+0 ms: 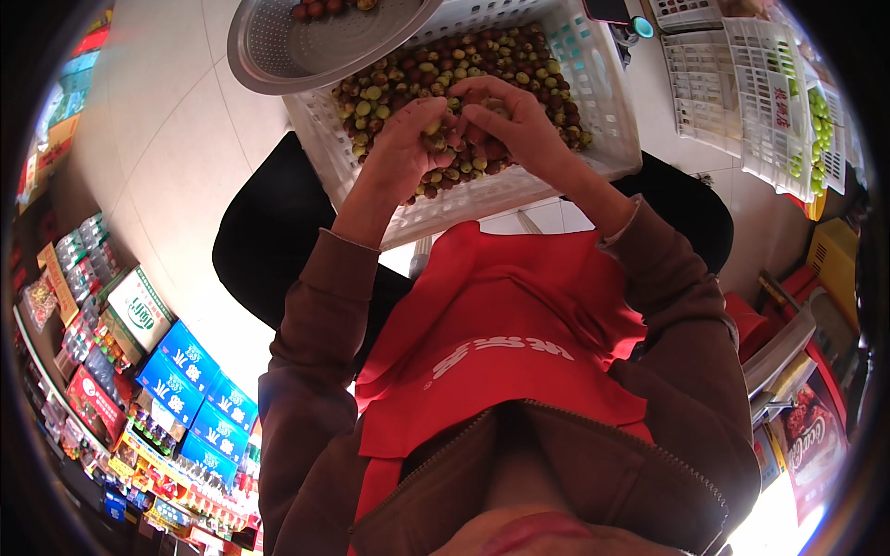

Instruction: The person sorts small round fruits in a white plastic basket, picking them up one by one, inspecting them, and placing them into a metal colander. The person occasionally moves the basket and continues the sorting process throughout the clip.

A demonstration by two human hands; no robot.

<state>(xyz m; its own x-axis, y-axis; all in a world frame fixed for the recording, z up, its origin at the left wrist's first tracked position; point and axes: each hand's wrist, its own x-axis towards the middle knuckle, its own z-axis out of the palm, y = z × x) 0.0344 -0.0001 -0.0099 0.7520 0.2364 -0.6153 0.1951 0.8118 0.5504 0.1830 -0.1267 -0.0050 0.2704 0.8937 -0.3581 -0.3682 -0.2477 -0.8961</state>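
My left hand point(409, 142) is held palm inward over a white plastic crate point(605, 132), its fingers curled around a few green and brown jujubes point(436, 135). Close beside it on the right, my right hand point(521, 125) has bent fingers around reddish-brown fruit; the fingers partly hide what they grip. Below both hands a thick layer of jujubes point(549, 76), mixed yellow-green and brown, covers the crate's bottom. A perforated metal basin point(264, 66) rests at the crate's far left corner and has several dark red jujubes point(316, 10) in it.
The crate stands between my knees, in front of my red apron point(500, 333). White plastic baskets point(761, 104), one with green grapes point(820, 132), are at the right. Blue cartons point(184, 368) and packaged goods stand at the left. A dark device point(606, 10) sits at the crate's far right corner.
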